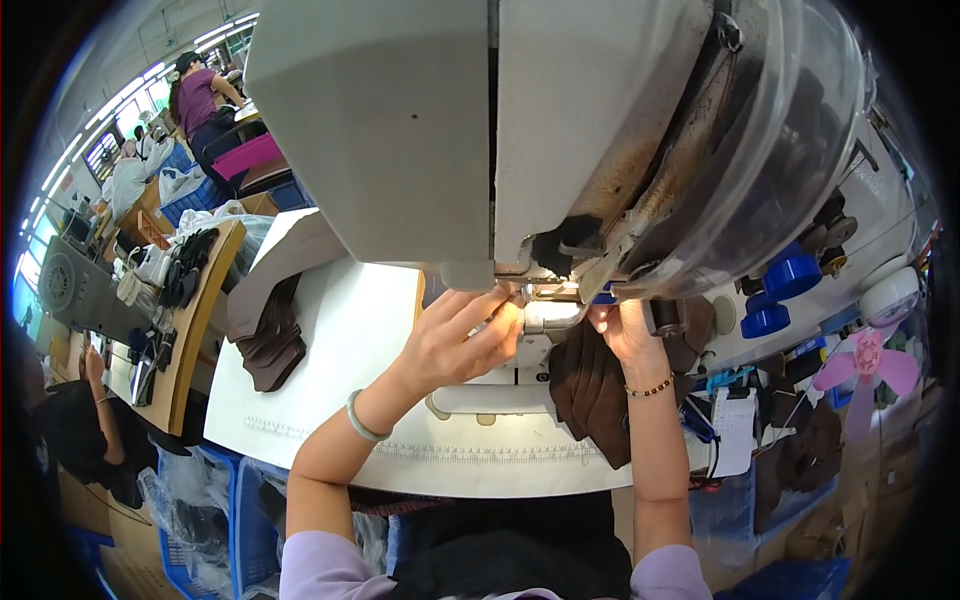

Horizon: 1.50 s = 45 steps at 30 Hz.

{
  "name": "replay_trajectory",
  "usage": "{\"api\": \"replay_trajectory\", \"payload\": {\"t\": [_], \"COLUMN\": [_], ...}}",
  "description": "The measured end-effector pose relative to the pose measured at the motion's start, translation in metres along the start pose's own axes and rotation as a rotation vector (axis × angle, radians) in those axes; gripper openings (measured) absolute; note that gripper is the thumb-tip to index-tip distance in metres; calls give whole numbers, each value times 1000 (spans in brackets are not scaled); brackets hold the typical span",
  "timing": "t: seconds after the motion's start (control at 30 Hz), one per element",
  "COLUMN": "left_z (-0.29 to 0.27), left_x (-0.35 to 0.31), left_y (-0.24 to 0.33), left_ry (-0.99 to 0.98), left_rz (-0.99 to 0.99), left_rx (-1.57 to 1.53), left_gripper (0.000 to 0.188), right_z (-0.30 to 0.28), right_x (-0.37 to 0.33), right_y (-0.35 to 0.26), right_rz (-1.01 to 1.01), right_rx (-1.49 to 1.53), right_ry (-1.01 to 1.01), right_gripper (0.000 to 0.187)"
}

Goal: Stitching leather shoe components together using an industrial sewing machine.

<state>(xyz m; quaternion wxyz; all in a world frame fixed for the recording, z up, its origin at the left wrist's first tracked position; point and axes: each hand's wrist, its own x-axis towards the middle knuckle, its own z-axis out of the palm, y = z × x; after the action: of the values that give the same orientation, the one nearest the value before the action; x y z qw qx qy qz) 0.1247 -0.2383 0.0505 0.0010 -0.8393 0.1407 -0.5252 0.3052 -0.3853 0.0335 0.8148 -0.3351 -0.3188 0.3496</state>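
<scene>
1. The left hand (462,338) is at the lit stitching area under the sewing machine (390,130); its fingers (488,302) are bent and close together, though whether they grip anything I cannot tell.
2. The right hand (630,332) is just right of that spot, its fingers partly hidden by the machine, so their grip cannot be told.
3. Brown pieces (592,395) lie overlapping on the bench (335,345), just left of the right wrist.
4. Another brown stack (270,335) lies farther left.
5. A pink fan (868,362) stands at far right.
</scene>
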Motion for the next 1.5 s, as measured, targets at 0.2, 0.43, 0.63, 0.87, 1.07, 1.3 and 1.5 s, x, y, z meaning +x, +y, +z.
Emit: {"api": "replay_trajectory", "payload": {"t": [0.2,0.43,0.63,0.87,1.07,1.3,1.5], "left_z": [0,2,4,3,5,5,2], "left_x": [1,0,0,1,1,2,-3], "left_y": [-2,-2,-3,-3,-5,-6,-7], "left_ry": [5,25,43,31,44,62,56], "left_rz": [-20,-69,-73,-70,-60,-51,-70], "left_rx": [-46,-77,-116,-115,-116,-160,-197], "left_gripper": [28,22,25,24,24,23,21], "right_z": [11,17,11,-7,-15,-6,-8], "right_x": [-1,0,-1,0,2,-1,1], "right_y": [4,4,7,15,15,11,8], "right_rz": [-14,-32,-23,-16,-1,-33,-2], "right_rx": [153,148,118,147,133,96,99], "right_ry": [150,177,162,149,52,64,16], "right_gripper": [25,27,28,25,22,20,12]}}
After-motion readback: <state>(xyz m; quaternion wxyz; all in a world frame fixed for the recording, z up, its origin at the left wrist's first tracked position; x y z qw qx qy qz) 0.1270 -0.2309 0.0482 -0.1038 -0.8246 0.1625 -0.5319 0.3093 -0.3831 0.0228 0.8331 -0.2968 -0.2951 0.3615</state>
